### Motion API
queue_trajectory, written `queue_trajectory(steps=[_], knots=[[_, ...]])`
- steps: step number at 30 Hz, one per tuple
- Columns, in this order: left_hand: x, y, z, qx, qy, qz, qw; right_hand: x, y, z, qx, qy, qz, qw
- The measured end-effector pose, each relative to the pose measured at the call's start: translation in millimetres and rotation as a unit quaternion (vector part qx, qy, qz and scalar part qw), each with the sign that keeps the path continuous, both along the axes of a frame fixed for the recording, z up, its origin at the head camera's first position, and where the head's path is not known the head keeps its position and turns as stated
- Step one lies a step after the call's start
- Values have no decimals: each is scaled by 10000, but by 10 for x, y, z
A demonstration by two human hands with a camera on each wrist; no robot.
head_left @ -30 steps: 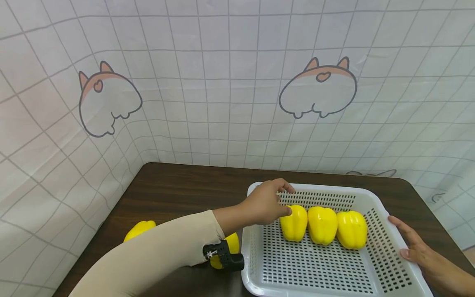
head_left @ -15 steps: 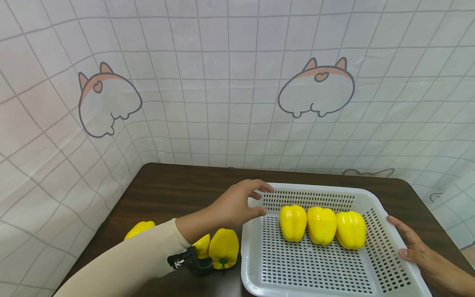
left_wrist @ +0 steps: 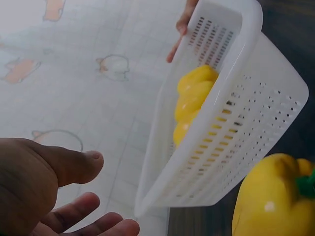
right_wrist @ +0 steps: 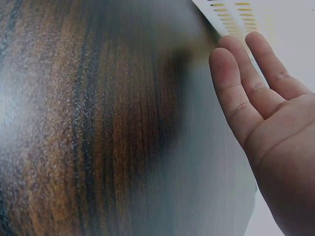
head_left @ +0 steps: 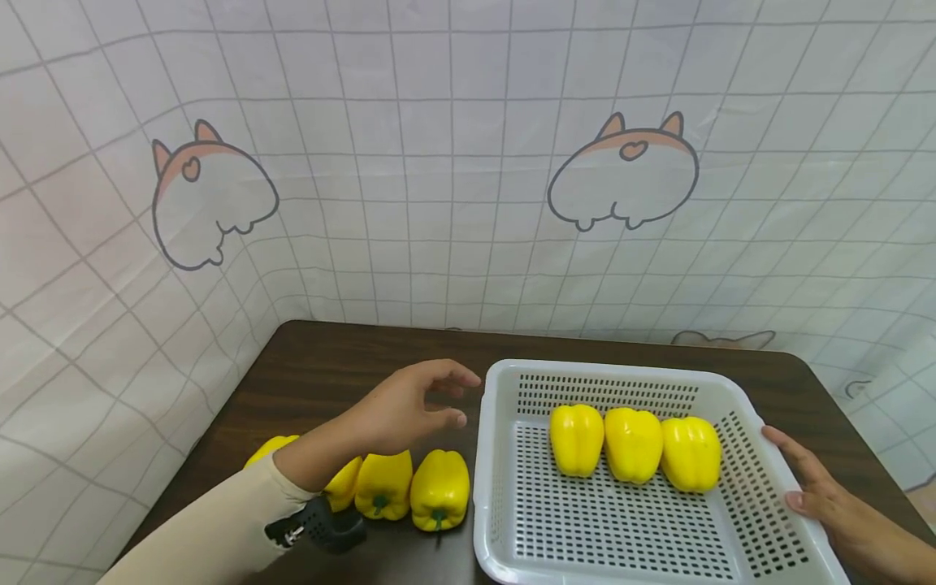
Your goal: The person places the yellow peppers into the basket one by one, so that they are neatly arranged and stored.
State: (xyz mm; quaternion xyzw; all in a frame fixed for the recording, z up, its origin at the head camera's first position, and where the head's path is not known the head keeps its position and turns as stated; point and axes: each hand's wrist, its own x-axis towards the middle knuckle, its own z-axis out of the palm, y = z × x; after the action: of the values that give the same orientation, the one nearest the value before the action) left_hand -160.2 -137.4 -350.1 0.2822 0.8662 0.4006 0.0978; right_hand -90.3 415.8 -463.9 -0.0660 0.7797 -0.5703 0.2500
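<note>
My left hand (head_left: 402, 406) hangs over the table left of the white plastic basket (head_left: 607, 369), holding nothing, its fingers relaxed and the thumb apart. Below it, yellow bell peppers lie in a row; the nearest bell pepper (head_left: 440, 490) is close to the basket's left side, stem toward me. Another bell pepper (head_left: 383, 485) sits beside it, and my forearm partly hides others. Inside the basket three yellow bell peppers (head_left: 634, 445) stand side by side. My right hand (head_left: 819, 483) touches the basket's right side; in the right wrist view its fingers (right_wrist: 263, 59) lie straight along the outer wall.
The dark wood-grain table (head_left: 351, 357) carries everything. A white gridded cloth (head_left: 439, 162) with cartoon animals hangs behind and at the left. A black wrist camera (head_left: 322, 524) is strapped on my left sleeve, near the peppers.
My left hand has moved left, away from over the leftmost pepper in the basket and out past the rim. More table peppers now show. The right hand and basket stay put.
</note>
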Motion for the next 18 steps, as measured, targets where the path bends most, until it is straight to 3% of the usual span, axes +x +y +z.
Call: queue_trajectory(steps=[6,10,18], knots=[[2,-278,-19,-143,-245,-11,9996,9,-7,6,19,-114,-64,9999],[20,-492,-23,-312,-540,149,9979,20,-10,4,68,-106,-124,9998],[39,-934,-84,-473,-571,366,9966,2,-13,1,93,-7,-67,9999]])
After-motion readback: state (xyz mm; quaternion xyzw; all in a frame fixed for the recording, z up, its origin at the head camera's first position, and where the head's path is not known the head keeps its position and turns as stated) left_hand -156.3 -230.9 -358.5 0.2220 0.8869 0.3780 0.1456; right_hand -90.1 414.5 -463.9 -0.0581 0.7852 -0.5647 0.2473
